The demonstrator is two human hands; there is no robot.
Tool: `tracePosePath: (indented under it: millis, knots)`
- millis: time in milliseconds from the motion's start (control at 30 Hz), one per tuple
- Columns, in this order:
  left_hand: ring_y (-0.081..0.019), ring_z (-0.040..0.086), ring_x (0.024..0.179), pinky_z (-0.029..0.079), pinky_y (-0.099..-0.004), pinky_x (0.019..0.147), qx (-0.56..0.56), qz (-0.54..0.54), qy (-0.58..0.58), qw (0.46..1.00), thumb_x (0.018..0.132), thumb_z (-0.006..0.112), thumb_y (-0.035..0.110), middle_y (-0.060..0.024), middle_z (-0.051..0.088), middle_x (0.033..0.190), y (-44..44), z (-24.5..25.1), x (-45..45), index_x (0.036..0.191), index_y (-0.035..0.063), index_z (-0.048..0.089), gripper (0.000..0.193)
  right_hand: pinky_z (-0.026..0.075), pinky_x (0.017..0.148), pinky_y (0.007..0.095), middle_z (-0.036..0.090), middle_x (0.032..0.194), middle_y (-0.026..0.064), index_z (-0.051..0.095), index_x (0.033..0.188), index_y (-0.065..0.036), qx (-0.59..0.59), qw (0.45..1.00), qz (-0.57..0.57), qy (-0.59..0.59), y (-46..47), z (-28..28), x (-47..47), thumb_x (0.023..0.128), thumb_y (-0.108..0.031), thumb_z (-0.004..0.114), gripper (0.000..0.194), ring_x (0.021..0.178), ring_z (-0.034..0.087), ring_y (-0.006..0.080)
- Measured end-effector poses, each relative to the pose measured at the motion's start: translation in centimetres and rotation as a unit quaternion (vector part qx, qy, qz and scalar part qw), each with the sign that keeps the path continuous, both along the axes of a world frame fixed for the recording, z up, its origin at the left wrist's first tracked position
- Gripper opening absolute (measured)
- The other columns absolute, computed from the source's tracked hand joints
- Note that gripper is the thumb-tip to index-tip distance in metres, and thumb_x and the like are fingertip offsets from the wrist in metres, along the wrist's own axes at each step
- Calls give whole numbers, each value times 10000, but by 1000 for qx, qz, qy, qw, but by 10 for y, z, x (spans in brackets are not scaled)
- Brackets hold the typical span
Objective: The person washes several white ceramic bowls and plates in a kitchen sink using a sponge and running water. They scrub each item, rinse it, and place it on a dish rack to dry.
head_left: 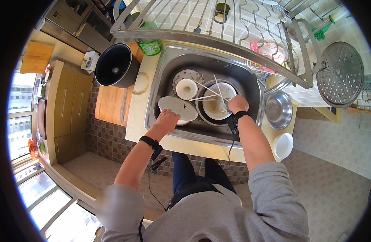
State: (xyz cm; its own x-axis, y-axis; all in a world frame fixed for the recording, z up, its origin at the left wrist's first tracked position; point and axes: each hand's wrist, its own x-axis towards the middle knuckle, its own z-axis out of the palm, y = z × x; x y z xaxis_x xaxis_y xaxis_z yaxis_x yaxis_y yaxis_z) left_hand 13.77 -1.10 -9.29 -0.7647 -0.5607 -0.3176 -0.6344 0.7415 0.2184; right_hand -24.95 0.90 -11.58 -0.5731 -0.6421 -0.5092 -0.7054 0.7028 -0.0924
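Observation:
My left hand [167, 120] grips the near edge of a white oval dish [181, 107], which is tilted in the left of a stainless steel sink [209, 62]. Dark food scraps cling to the dish. My right hand [238, 105] is closed over the right rim of a white bowl [214, 106], on what looks like a grey wire scourer [225, 109], mostly hidden. Soiled and holding murky liquid, that bowl sits inside a larger metal basin [200, 112]. Several white chopsticks [209, 89] lie across it. A small white bowl [186, 89] rests on a patterned plate [182, 75] behind the dish.
A metal dish rack [185, 35] overhangs the sink's far side. On the left are a dark inner pot [116, 65] and a green detergent bottle [149, 42]. To the right stand a steel bowl [279, 109] and a white cup [283, 145]. Cables hang from both wrist straps.

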Motion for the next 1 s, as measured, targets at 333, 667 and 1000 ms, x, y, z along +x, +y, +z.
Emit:
tracePosePath:
  millis: [333,667,1000]
  knots:
    - [-294,643,1098,423,-433,1042,-2,8,27,1000,870,726,168,-111,714,1019,0,6,0,966,92,708,123,577,968,437,738,1234,214,774,1159,-29,40,999,-18,-2,11,20,-14,870,-206,651,361,1171,704,385]
    - [-346,545,1313,301,-560,1216,-9,35,-14,999,843,825,337,-156,665,1222,2,25,-20,1303,108,687,532,597,925,434,763,1164,204,799,1084,-56,12,998,47,37,1,69,4,886,-187,649,280,1114,735,365]
    - [-354,511,1352,246,-619,1242,11,33,-47,998,853,817,373,-159,645,1263,-4,23,-33,1308,120,689,536,614,851,431,789,1044,173,819,952,-94,-45,990,78,112,6,107,9,877,-169,658,193,1016,764,344]
